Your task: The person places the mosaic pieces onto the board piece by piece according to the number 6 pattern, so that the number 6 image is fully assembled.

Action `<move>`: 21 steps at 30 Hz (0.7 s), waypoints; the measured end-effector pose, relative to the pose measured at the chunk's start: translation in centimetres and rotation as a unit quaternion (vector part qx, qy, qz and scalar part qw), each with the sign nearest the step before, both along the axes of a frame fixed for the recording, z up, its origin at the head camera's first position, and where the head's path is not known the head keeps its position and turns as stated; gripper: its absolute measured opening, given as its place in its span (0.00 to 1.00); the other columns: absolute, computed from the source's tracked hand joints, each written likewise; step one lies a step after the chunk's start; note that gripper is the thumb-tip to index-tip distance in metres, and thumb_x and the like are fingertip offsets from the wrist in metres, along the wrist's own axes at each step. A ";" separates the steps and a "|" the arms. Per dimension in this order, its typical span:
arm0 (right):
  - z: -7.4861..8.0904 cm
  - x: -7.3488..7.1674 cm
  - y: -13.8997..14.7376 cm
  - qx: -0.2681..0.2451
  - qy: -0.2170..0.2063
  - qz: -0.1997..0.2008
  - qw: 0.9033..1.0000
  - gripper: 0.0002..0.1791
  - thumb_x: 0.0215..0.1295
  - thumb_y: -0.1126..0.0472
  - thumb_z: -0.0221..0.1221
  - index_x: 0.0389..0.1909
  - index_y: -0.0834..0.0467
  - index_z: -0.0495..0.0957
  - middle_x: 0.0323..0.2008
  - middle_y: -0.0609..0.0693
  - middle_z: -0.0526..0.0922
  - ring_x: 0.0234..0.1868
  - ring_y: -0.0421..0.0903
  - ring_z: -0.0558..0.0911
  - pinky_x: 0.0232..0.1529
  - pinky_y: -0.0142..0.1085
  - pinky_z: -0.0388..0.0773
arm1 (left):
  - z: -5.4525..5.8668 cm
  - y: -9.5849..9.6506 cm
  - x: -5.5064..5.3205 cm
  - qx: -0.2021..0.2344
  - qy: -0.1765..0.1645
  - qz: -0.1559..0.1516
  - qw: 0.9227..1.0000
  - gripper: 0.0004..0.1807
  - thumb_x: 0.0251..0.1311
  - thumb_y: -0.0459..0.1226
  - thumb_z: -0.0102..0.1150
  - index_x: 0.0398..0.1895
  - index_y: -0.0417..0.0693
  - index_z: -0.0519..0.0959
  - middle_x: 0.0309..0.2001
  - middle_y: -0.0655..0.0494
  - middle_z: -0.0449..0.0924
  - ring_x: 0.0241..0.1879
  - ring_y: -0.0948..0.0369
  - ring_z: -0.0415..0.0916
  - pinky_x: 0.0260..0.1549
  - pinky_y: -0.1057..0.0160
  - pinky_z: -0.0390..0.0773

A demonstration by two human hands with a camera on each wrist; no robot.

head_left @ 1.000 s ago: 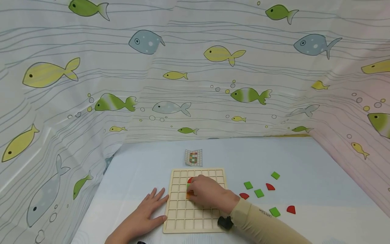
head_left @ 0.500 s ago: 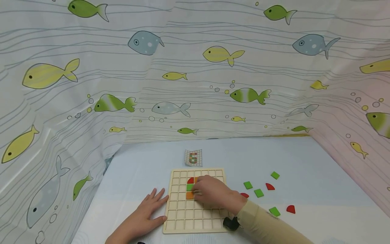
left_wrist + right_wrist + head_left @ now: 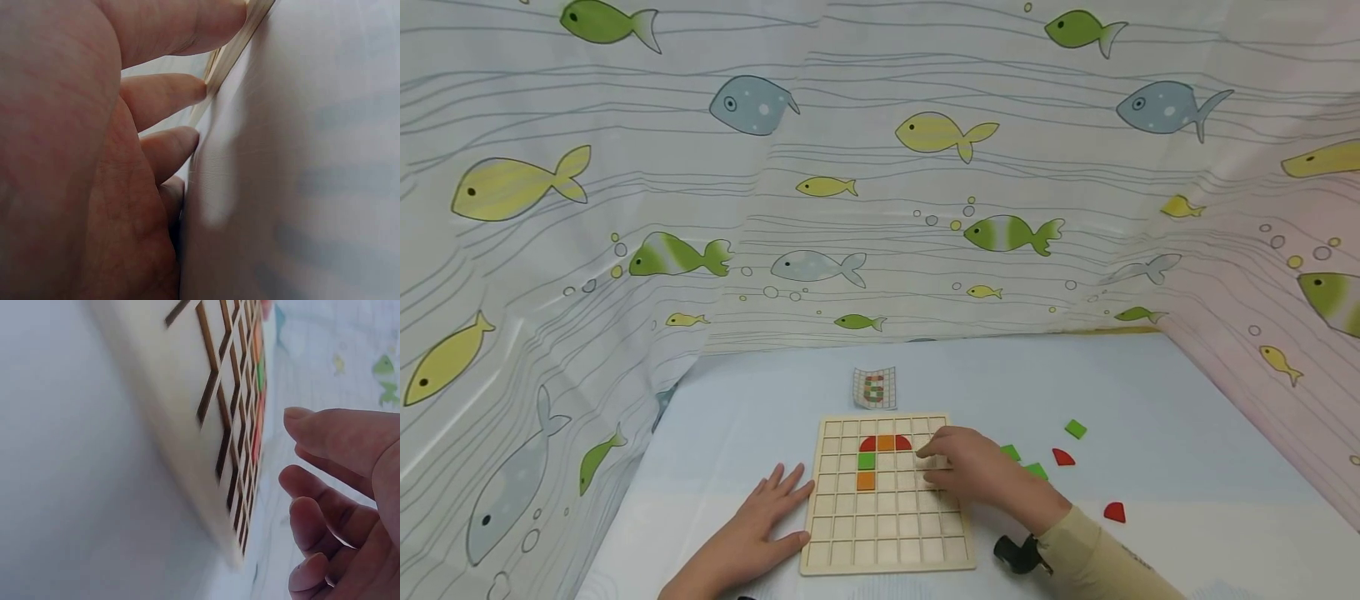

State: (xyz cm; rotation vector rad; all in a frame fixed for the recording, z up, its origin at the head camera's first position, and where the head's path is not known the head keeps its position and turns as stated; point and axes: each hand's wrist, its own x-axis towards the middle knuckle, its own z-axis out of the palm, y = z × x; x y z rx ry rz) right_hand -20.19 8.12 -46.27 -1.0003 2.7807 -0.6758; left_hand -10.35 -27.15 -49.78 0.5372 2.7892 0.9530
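A wooden grid board (image 3: 917,533) lies on the table. In its upper part, a red quarter-round tile (image 3: 868,444), an orange square tile (image 3: 886,443) and another red quarter-round tile (image 3: 903,443) form a row. Below the left one sit a green tile (image 3: 867,462) and an orange tile (image 3: 866,481). My left hand (image 3: 762,521) rests spread on the table, fingertips at the board's left edge, as the left wrist view also shows. Over the board's right side is my right hand (image 3: 981,477), thumb and fingers parted, nothing between them in the right wrist view (image 3: 344,494).
Behind the board lies a small pattern card (image 3: 874,388). Loose green tiles (image 3: 1076,429) and red quarter-round tiles (image 3: 1115,512) are scattered to the right, some hidden by the right hand and sleeve (image 3: 1097,554). A fish-printed curtain (image 3: 880,225) surrounds the table.
My right hand has moved right, off the tiles, uncovering the orange tile and the right red tile in the top row. My left hand has stayed in place.
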 end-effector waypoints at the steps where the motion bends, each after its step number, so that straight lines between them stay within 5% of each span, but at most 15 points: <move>1: 0.0 0.1 0.5 -0.004 -0.002 -0.006 1.000 0.15 0.61 0.54 0.68 0.49 0.52 0.86 0.45 0.40 0.82 0.47 0.40 0.79 0.46 0.38 0.79 | 0.0 0.0 0.0 -0.002 0.001 -0.001 1.000 0.37 0.64 0.54 0.59 0.71 0.44 0.69 0.76 0.46 0.54 0.75 0.40 0.38 0.66 0.36 0.42; 8: -0.2 1.0 4.6 -0.019 -0.015 -0.042 0.999 0.16 0.60 0.56 0.69 0.49 0.52 0.86 0.42 0.39 0.81 0.33 0.36 0.75 0.34 0.31 0.76 | 0.1 0.2 -0.1 -0.012 0.001 0.000 1.000 0.37 0.64 0.55 0.59 0.71 0.45 0.69 0.76 0.46 0.54 0.75 0.39 0.39 0.67 0.33 0.44; 14: -0.8 1.9 8.0 -0.046 -0.015 -0.062 0.997 0.15 0.61 0.57 0.69 0.49 0.51 0.86 0.42 0.38 0.80 0.33 0.35 0.75 0.34 0.30 0.76 | -0.1 0.2 -0.1 -0.008 -0.002 0.000 1.000 0.37 0.64 0.55 0.58 0.71 0.44 0.69 0.76 0.45 0.54 0.75 0.38 0.38 0.67 0.35 0.43; 17: -1.0 2.5 9.6 -0.060 -0.016 -0.078 0.995 0.14 0.62 0.55 0.68 0.49 0.50 0.85 0.42 0.37 0.80 0.35 0.36 0.75 0.36 0.31 0.75 | -0.2 0.1 -0.1 -0.003 -0.003 0.001 1.000 0.37 0.64 0.55 0.58 0.71 0.45 0.69 0.76 0.46 0.53 0.75 0.38 0.38 0.72 0.54 0.34; 21: -1.3 3.1 11.3 -0.070 -0.014 -0.095 0.993 0.15 0.61 0.55 0.69 0.49 0.50 0.85 0.44 0.38 0.80 0.36 0.35 0.75 0.37 0.32 0.76 | -0.3 0.1 -0.2 -0.010 0.005 0.005 1.000 0.37 0.64 0.56 0.59 0.71 0.46 0.69 0.76 0.47 0.54 0.75 0.39 0.39 0.61 0.82 0.24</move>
